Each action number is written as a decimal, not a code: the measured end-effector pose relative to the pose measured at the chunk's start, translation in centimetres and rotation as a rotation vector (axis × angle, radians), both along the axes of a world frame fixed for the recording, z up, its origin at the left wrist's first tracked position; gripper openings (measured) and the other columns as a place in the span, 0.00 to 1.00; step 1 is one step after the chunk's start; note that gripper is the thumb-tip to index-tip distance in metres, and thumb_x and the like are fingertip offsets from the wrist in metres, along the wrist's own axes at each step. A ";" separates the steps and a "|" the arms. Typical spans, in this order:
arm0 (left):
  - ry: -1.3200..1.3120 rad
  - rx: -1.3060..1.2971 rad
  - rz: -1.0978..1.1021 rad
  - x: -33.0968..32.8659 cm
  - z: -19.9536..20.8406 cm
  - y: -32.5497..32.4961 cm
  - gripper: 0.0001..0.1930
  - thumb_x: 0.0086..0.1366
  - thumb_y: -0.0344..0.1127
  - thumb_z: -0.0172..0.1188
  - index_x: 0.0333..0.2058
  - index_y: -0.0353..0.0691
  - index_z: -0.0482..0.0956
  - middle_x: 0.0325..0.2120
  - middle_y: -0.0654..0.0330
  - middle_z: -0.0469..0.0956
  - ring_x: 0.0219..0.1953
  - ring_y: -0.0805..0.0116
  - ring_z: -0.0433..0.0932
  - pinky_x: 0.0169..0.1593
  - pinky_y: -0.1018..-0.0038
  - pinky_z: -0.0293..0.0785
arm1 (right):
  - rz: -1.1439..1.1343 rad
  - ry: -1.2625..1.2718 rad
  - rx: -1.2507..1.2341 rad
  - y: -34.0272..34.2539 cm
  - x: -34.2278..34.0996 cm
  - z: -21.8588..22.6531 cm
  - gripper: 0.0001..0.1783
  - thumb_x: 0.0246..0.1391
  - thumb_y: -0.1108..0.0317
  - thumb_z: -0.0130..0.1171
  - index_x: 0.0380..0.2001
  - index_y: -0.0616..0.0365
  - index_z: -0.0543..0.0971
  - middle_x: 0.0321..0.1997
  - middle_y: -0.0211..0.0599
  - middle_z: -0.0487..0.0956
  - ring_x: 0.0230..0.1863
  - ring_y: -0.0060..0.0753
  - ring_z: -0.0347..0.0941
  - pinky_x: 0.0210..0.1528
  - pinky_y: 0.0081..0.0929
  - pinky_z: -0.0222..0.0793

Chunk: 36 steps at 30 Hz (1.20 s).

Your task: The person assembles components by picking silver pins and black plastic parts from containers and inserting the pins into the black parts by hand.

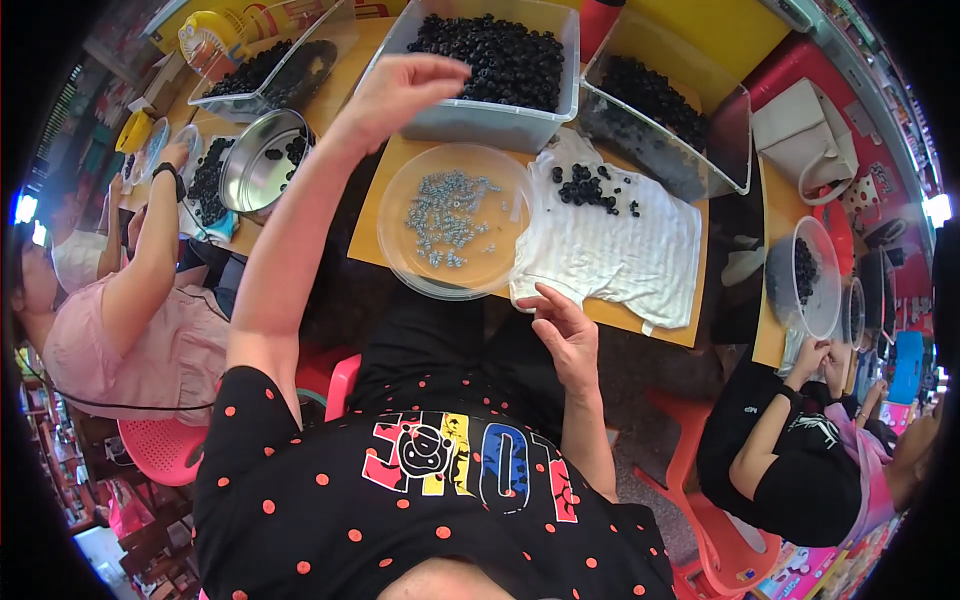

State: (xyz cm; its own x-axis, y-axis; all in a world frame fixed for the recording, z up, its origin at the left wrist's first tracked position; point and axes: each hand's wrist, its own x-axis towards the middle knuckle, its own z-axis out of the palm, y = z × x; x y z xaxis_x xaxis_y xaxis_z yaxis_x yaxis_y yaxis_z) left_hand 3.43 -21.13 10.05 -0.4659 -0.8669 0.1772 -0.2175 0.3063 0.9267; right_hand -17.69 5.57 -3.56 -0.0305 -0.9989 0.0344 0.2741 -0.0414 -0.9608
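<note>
My left hand (405, 92) reaches over the left rim of a large clear plastic bin (490, 125). Its fingers are stretched to the right above the bin, thumb a little apart, and I see nothing held. Small round black pieces (500, 60) fill that bin. Nearer to me, a round, shallow clear tray (395, 225) holds many tiny silvery metal pieces (445, 215). Beside it a white cloth (640, 250) is spread, with a loose cluster of black pieces (585, 187) on it. My right hand (568, 340) is at the cloth's near edge, thumb and forefinger apart, with nothing visible in it.
More clear bins with black pieces stand at the right (665, 150) and far left (225, 105). A round metal bowl (240, 172) sits left of my arm. People work on both sides, one in a pink top (130, 335). A red chair (705, 500) stands right.
</note>
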 end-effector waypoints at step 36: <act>-0.503 -0.113 -0.097 0.3 -13.0 5.4 0.07 0.51 0.27 0.60 0.30 0.34 0.81 0.30 0.50 0.76 0.35 0.52 0.77 0.40 0.66 0.72 | -0.156 0.026 0.046 -0.3 -1.0 -0.8 0.15 0.53 0.79 0.56 0.46 0.66 0.76 0.40 0.38 0.79 0.42 0.23 0.73 0.47 0.19 0.66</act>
